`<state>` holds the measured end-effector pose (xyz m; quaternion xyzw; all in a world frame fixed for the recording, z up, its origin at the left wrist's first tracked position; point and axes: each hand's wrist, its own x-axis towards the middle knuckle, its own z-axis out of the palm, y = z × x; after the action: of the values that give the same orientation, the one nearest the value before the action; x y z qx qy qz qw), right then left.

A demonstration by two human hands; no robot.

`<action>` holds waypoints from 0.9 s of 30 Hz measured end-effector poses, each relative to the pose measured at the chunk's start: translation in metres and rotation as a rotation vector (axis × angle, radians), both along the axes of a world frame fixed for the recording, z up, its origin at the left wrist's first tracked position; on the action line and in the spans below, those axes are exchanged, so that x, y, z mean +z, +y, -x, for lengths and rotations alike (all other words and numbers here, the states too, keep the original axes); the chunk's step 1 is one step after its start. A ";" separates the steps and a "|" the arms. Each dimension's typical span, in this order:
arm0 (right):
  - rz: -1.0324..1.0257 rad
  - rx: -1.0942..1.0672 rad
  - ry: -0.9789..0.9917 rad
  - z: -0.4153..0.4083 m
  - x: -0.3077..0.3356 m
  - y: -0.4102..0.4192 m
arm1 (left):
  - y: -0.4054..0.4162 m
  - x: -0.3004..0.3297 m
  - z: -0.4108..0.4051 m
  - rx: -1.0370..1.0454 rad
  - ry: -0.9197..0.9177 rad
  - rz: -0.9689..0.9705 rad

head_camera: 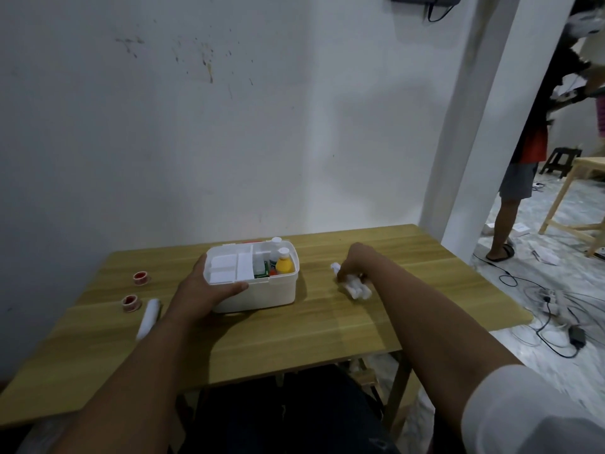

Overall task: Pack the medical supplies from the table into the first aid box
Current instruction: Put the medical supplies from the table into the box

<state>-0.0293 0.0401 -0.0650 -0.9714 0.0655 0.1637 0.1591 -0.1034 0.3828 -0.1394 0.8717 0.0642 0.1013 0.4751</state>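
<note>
The white first aid box (262,294) stands open in the middle of the wooden table (294,332). It holds a white divider tray, a yellow bottle (284,264) and other small bottles. My left hand (203,288) grips the box's near left corner, thumb along the front rim. My right hand (355,262) reaches down to the right of the box and closes on white wrapped bandage rolls (357,288) lying on the table. Two red tape rolls (141,277) (131,302) and a white gauze roll (148,317) lie at the left.
A white wall stands right behind the table. At the right, beyond a white pillar, a person stands on the floor among cables (553,309), with a stool and another wooden table behind.
</note>
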 end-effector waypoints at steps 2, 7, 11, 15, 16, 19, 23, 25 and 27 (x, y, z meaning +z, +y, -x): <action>-0.179 -0.018 -0.147 -0.004 0.012 0.014 | 0.001 0.000 0.000 0.010 0.010 -0.009; -0.469 -0.010 -0.387 -0.004 0.042 0.056 | -0.004 -0.001 -0.001 0.008 -0.024 -0.009; -0.582 0.010 -0.449 -0.001 0.037 0.083 | -0.002 -0.002 -0.003 0.015 0.007 -0.011; -0.568 0.025 -0.547 0.009 0.017 0.092 | 0.000 -0.002 -0.002 0.015 0.001 -0.015; -0.573 0.028 -0.576 0.012 0.014 0.093 | 0.000 -0.002 -0.003 0.019 0.000 -0.020; -0.625 0.021 -0.652 0.019 0.007 0.095 | 0.002 -0.004 -0.005 0.021 0.010 -0.032; -0.618 0.038 -0.702 0.022 0.003 0.098 | 0.002 -0.005 -0.006 0.003 -0.009 -0.030; -0.623 0.052 -0.702 0.023 0.002 0.099 | 0.003 -0.006 -0.007 0.004 -0.012 -0.034; -0.596 0.082 -0.706 0.025 -0.001 0.099 | 0.004 -0.007 -0.008 0.012 0.002 -0.041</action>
<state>-0.0538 0.1392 -0.0657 -0.8813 -0.0809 -0.1593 0.4375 -0.0955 0.3870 -0.1465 0.8810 0.0678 0.1048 0.4564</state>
